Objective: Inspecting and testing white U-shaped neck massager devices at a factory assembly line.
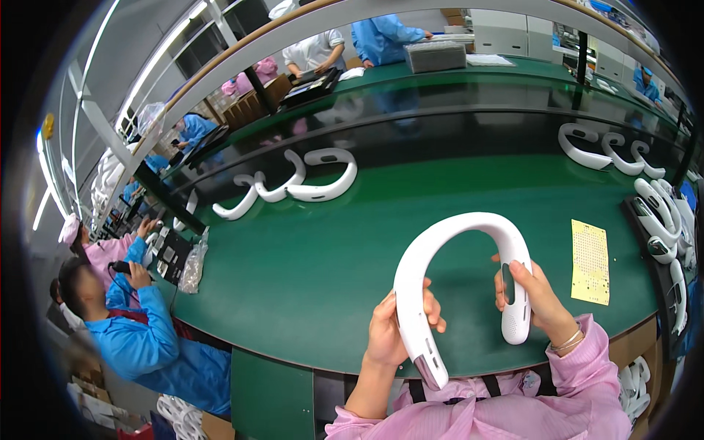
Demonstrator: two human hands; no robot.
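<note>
Between my two hands I hold up a white U-shaped neck fan [469, 224], its curve pointing away from me and its ends toward me. My left hand [394, 330] wraps round the left arm of the fan, fingertips showing on its inner side. On the right arm, my right hand [534, 293] grips near a dark oval panel, the thumb on top and fingers behind. A perforated patch shows at the right end, and a dark strip at the left tip. Below it is the green tabletop [293, 293].
Several similar white neck fans [323, 192] stand at the far left, more [583, 156] at the far right. A yellow sheet [590, 262] lies right of my hand, beside a black tray [664, 282] of fans. A co-worker in blue [147, 330] sits at left near a clear plastic bag [194, 265].
</note>
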